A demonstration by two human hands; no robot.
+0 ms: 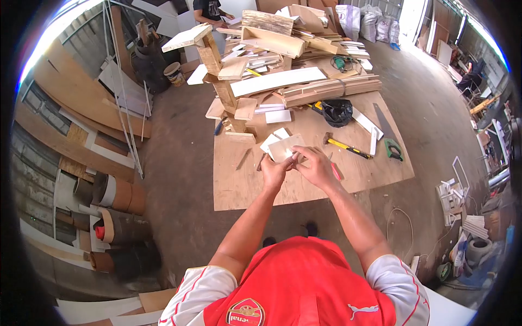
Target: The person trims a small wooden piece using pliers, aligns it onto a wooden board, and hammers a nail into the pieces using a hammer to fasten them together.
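Over the near part of the plywood-topped table, both my hands are together at a small, pale, square wooden piece [283, 146]. My left hand [274, 171] is closed on its lower left edge. My right hand [314, 164] pinches near its lower right corner, fingertips meeting those of the left. Just behind the piece lie small white boards [276, 136]. Beside my right hand rests a red-handled tool [335, 171], partly hidden by that hand. A hammer [348, 146] with a yellow and black handle lies farther right.
A handsaw [392, 149] with a green handle lies near the table's [244, 190] right edge. Behind are a black plastic bag [337, 112], stacked wood strips [331, 91] and a green power tool [341, 64]. An upright wooden frame [223, 89] stands left. A person [209, 11] is at the far side.
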